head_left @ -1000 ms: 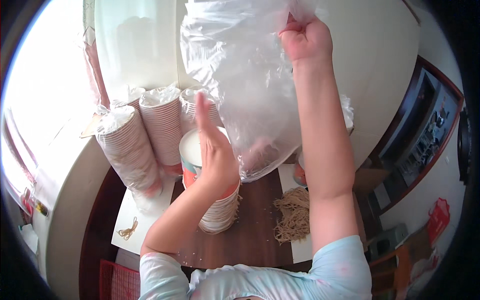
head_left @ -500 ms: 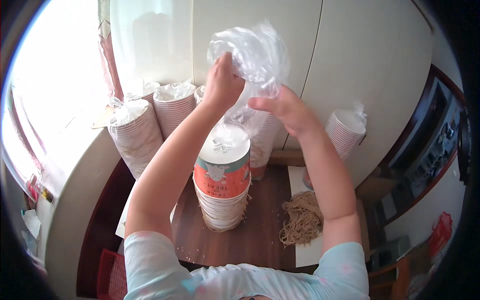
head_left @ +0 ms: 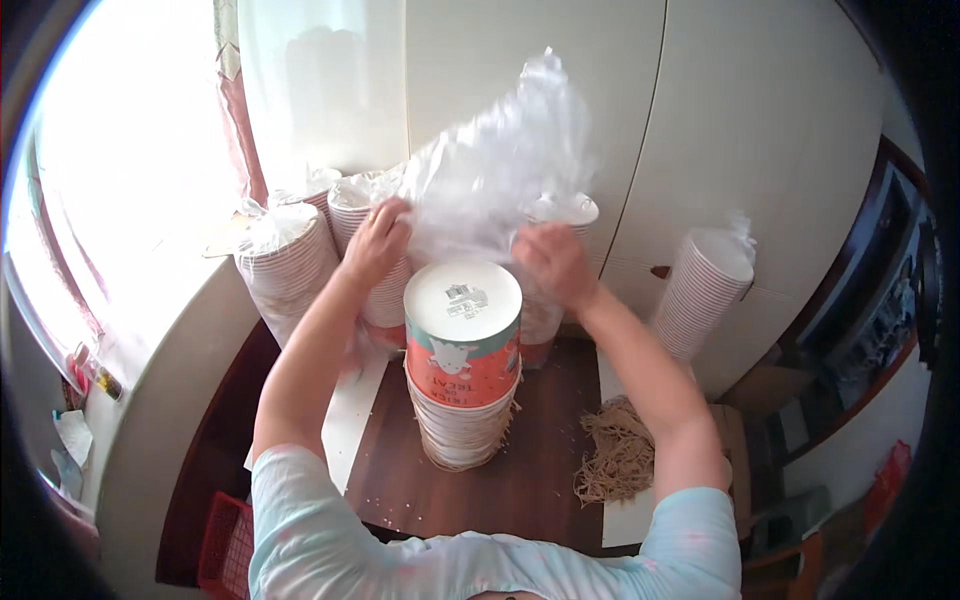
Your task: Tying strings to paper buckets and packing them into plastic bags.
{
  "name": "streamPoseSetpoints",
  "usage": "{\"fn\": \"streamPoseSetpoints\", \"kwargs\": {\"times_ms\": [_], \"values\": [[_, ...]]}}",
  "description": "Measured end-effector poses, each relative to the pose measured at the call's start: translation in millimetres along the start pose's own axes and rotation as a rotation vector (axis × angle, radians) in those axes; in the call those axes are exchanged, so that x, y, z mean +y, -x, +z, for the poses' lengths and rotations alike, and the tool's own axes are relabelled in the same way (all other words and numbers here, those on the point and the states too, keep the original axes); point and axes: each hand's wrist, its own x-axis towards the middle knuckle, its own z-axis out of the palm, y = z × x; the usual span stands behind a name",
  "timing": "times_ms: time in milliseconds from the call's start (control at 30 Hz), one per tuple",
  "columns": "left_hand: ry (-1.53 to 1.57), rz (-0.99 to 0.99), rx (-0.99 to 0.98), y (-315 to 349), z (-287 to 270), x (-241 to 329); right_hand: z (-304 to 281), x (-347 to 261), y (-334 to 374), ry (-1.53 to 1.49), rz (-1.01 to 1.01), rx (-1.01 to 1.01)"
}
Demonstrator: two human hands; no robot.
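Observation:
A clear plastic bag (head_left: 500,160) is stretched out between my hands, its far end puffed upward. My left hand (head_left: 380,240) pinches one side of its lower edge, and my right hand (head_left: 555,262) is closed on the other side. Just below and nearer to me stands a nested stack of paper buckets (head_left: 462,365), upside down on the brown table (head_left: 400,480). The top bucket is orange and teal with a white animal figure, and its pale base faces up. Strands of brown twine hang around the lower rims.
Bagged stacks of paper buckets (head_left: 290,255) stand behind to the left, with another bagged stack (head_left: 703,290) at the right. A heap of brown paper twine (head_left: 613,455) lies right of the upright stack. A red basket (head_left: 226,545) sits low at the left.
My hands have moved apart and lower, spreading the bunched bag wide. The bag no longer hangs down to the top bucket's base. The view has shifted slightly.

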Motion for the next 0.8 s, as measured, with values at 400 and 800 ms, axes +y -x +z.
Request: {"fn": "streamPoseSetpoints", "kwargs": {"times_ms": [400, 800], "values": [[0.538, -0.542, 0.173, 68, -72, 121, -66, -85, 4, -0.531, 0.297, 0.021], [0.231, -0.189, -0.186, 101, -60, 113, -57, -65, 81, -0.242, 0.392, -0.287]]}}
